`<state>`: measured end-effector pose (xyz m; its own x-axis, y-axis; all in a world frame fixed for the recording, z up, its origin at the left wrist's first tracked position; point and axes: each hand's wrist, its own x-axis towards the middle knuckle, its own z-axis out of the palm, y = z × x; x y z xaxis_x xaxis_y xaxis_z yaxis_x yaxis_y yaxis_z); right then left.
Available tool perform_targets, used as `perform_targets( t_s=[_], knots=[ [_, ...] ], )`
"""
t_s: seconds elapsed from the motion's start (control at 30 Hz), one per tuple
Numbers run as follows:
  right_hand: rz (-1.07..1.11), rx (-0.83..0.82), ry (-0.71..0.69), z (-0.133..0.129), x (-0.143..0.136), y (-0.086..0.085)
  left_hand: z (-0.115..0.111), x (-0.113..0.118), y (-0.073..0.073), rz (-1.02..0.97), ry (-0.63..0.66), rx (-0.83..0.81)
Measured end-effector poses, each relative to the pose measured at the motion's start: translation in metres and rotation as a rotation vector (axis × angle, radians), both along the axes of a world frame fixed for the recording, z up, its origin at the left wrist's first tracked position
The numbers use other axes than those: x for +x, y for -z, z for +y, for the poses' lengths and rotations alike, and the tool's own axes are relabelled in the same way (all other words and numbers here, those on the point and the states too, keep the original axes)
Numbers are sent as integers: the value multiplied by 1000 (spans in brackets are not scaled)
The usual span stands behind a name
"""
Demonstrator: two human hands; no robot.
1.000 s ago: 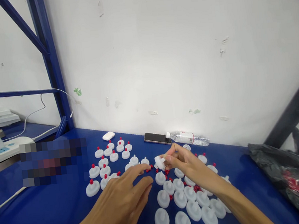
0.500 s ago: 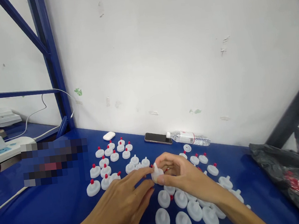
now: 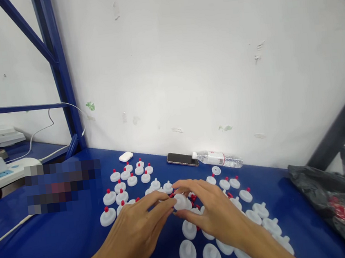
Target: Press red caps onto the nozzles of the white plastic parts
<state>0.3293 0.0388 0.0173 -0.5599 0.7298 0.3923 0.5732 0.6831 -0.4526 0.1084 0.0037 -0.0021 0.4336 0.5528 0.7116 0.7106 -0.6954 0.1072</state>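
A translucent white cap (image 3: 180, 202) is between my two hands, over the blue table (image 3: 64, 247). My left hand (image 3: 139, 222) has its fingertips together at the cap's left side, beside a small red piece. Thumb and fingers of my right hand (image 3: 211, 207) curve around the cap's right side, closed on it. Several white caps with red tips (image 3: 108, 216) stand to the left. White caps without red tips (image 3: 187, 253) lie below and right of my hands. Small red pieces (image 3: 193, 198) show between the fingers of my right hand.
A phone (image 3: 182, 159) and a plastic bottle (image 3: 219, 159) lie along the wall, with a white case (image 3: 126, 156) to their left. A black bag (image 3: 335, 206) with red pieces sits at the right. A power strip (image 3: 10, 172) is at far left.
The held cap's spout no longer points up; its round face now shows. My right hand has moved slightly left and down, and my left fingers have come to the cap.
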Motion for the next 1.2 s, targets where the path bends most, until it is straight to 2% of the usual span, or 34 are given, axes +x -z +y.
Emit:
perform_targets(
  t_s=[0.2,0.47,0.57,0.7,0.9,1.1,1.2],
  knots=[
    [25,-30,-53,-5,-3,-3,0,0,-1,-16,41,-59],
    [227,-268,-154,-4,-10,-5,1,-1,2,-11,45,-68],
    [211,-356,-178,-7,-8,-2,1,0,3,24,44,-30],
    [198,-391,-224,-13,-4,-6,0,1,5,46,51,23],
    [332,-486,-247,-16,-9,-14,-3,0,0,78,74,107],
    [505,-737,-299,-9,-11,-13,-8,3,-9,79,71,168],
    [543,-791,-322,-8,-10,-14,-10,3,-11,92,79,172]
  ],
)
